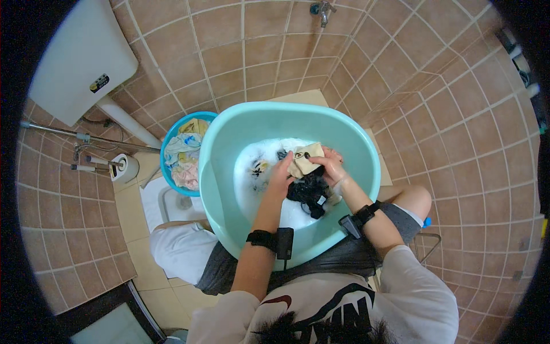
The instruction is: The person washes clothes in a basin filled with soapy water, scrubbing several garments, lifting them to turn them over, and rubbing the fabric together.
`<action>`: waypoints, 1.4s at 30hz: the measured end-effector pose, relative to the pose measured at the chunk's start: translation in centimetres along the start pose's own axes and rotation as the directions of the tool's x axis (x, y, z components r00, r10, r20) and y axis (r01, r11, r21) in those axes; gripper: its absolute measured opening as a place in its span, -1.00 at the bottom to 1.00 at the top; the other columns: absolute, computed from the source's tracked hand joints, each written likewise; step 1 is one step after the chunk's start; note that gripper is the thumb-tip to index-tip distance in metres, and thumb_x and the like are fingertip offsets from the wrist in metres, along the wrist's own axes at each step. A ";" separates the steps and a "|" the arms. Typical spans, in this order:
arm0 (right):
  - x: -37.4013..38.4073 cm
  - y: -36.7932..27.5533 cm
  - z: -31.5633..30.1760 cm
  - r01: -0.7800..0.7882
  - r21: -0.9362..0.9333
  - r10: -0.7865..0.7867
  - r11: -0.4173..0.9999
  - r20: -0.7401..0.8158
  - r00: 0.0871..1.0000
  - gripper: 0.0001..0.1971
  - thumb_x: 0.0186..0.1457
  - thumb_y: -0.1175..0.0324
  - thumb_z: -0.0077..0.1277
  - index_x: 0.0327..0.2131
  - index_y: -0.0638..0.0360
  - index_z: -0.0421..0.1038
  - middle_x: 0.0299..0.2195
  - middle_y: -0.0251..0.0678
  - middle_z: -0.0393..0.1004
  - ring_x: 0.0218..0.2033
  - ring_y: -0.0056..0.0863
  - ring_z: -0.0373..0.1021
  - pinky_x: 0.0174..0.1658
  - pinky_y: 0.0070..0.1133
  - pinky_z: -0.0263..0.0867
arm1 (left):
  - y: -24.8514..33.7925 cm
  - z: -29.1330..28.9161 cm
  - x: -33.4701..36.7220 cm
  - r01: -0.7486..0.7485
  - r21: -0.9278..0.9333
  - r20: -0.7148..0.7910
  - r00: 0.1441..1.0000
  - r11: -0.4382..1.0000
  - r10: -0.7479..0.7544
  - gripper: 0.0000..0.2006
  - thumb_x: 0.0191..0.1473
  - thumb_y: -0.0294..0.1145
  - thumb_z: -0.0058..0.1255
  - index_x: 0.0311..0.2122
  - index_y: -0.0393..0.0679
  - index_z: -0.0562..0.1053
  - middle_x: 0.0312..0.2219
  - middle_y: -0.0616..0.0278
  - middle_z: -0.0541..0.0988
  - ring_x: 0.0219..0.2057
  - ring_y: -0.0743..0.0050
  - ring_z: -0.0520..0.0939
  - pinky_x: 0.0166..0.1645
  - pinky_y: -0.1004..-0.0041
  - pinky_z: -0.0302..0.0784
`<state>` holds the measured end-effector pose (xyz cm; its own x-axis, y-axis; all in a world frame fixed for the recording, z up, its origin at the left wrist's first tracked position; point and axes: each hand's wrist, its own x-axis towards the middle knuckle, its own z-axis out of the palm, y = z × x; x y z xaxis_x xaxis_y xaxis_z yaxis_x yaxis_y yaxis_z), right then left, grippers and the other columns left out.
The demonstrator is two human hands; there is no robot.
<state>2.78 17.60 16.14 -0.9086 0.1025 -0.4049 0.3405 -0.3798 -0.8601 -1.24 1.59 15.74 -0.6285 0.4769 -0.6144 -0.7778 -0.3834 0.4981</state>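
Observation:
Over the sudsy water (247, 179) in a large light-green basin (220, 189), my two hands hold a cream cloth (309, 159) with small dark marks. My left hand (281, 174) grips its left side with the fingers partly hidden. My right hand (332, 165) pinches the right side, its thumb on top and the other fingers behind. Just below the hands, a wet black garment (309, 192) with a small white tag lies in the suds; I cannot tell whether it is joined to the cream cloth. A dark-marked pale cloth (259, 168) shows through the foam further left.
A blue tub (165, 150) of pastel clothes stands left of the basin, above a white squat toilet (153, 200). A toilet-paper roll (125, 168) and a metal rail (109, 140) are by the left wall. A tap (324, 14) juts from the far tiled wall.

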 end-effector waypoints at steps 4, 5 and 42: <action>0.0 0.0 2.5 0.023 -0.200 -0.024 0.979 -0.002 1.000 -0.64 -0.06 0.32 0.01 -0.17 0.25 0.26 -0.27 -0.33 0.38 -0.27 -0.55 0.33 -0.20 -0.62 0.26 | -3.0 -4.1 4.2 -0.191 -0.138 0.100 0.973 0.972 0.206 -0.73 0.04 -0.14 -0.11 -0.37 -0.15 0.34 -0.45 0.27 0.44 -0.34 0.47 0.48 -0.23 0.55 0.36; 0.1 0.2 2.5 -0.024 -0.378 -0.009 0.926 -0.086 0.996 -0.62 -0.07 0.29 0.03 -0.17 0.26 0.26 -0.29 -0.34 0.38 -0.31 -0.56 0.33 -0.23 -0.63 0.26 | -3.0 -4.4 4.3 -0.282 -0.108 0.043 0.957 0.953 0.288 -0.70 0.05 -0.08 -0.14 -0.44 -0.13 0.32 -0.52 0.32 0.41 -0.43 0.50 0.46 -0.31 0.56 0.36; -3.3 -7.5 9.8 0.207 -0.373 -0.170 0.904 0.131 0.977 -0.83 -0.11 0.49 -0.02 -0.37 0.13 0.26 -0.46 -0.42 0.33 -0.43 -0.61 0.33 -0.36 -0.69 0.27 | -4.6 -9.5 5.5 -0.097 -0.359 -0.303 0.953 0.928 -0.018 -0.54 -0.01 0.01 -0.27 -0.09 -0.07 0.29 -0.14 0.14 0.38 -0.07 0.16 0.34 0.01 0.19 0.17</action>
<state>0.83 11.14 26.97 -0.9770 0.0446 -0.2086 0.2097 0.0207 -0.9776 -1.18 -1.52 4.28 -0.5857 0.2211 -0.7798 -0.6615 -0.6864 0.3022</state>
